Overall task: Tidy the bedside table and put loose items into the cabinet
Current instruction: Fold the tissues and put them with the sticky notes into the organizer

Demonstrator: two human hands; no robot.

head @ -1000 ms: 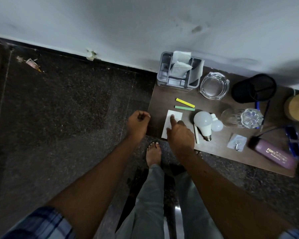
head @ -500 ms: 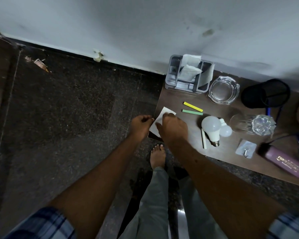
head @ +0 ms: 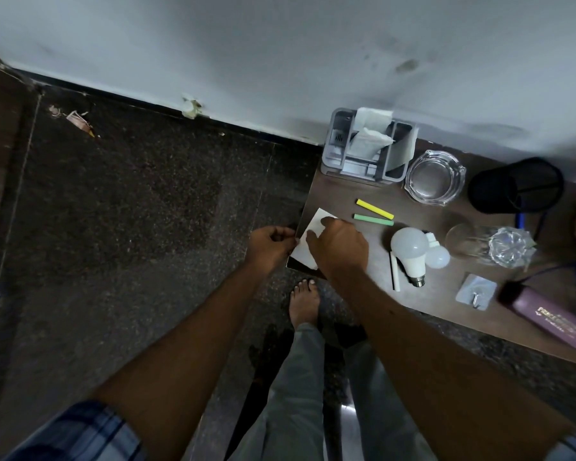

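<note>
Head view — grey organizer (head: 353, 168) holds white papers (head: 368, 141).

Far to the right of my right grip (head: 338, 246), near the desk's (head: 346, 194) front edge, lies a purple case (head: 551, 317) with pale lettering on its side, too blurred to read. I see no other text.

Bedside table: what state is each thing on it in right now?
White paper: overhanging the table edge, pinned by right hand, edge pinched by left hand.
Drinking glass: lying on its side.
Large bulb: lying down.
Ashtray: upright, empty.
Mesh cup: tipped over.
</note>
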